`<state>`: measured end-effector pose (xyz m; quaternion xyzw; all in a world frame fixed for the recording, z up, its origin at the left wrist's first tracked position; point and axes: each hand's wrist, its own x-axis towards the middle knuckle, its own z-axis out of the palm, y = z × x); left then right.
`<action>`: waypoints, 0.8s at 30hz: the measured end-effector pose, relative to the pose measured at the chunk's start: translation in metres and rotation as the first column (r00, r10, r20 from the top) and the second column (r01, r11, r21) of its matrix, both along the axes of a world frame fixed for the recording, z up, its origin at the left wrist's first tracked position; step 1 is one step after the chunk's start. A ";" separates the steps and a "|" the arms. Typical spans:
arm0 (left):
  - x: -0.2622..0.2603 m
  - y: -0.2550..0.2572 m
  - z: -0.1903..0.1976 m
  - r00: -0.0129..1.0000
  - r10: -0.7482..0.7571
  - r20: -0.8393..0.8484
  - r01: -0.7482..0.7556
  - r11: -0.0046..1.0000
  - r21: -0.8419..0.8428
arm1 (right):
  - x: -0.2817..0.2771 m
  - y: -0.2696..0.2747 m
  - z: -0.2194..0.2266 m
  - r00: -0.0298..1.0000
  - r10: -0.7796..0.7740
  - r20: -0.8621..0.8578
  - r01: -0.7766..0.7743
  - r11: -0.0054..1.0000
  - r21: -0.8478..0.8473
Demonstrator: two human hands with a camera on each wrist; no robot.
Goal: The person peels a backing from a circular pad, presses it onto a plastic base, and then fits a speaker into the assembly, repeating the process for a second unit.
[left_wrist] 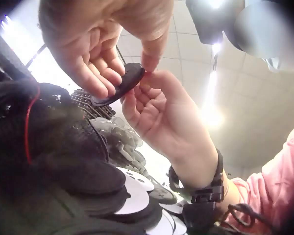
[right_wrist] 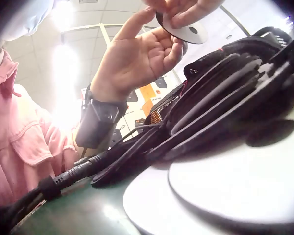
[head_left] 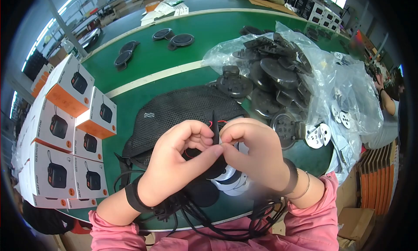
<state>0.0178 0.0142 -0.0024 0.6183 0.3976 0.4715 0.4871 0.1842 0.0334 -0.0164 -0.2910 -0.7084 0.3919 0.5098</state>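
Observation:
A thin round pad (head_left: 215, 127), black on one face and white with small holes on the other, stands on edge between my hands. My left hand (head_left: 174, 157) pinches its near edge, with the thumb tip at the rim. From the other side, my right hand (head_left: 257, 153) pinches the same edge with thumb and forefinger. The fingertips of both hands meet there. In the right wrist view the white face of the pad (right_wrist: 196, 33) shows. Below the hands lie more white-backed pads (head_left: 235, 185) and black pads (left_wrist: 93, 178), partly hidden by my right hand.
A black mesh bag (head_left: 174, 112) lies just beyond my hands. Black speaker-like parts (head_left: 278, 72) are heaped on clear plastic at the right. White product boxes (head_left: 54, 168) are stacked at the left. Black cables (head_left: 209, 216) run along the near table edge.

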 end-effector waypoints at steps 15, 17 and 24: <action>-0.013 -0.005 0.016 0.961 -0.019 0.276 0.091 0.964 -0.251 | 0.094 -0.041 0.058 0.743 -0.316 -0.590 0.195 0.945 -0.261; -0.010 -0.006 0.019 0.960 -0.006 0.280 0.075 0.969 -0.236 | 0.136 -0.047 0.054 0.793 -0.534 -0.293 0.540 0.839 -0.068; -0.007 -0.008 0.015 0.973 -0.039 0.228 0.095 0.966 -0.239 | 0.186 -0.035 0.002 0.317 -0.803 0.505 0.805 0.510 0.304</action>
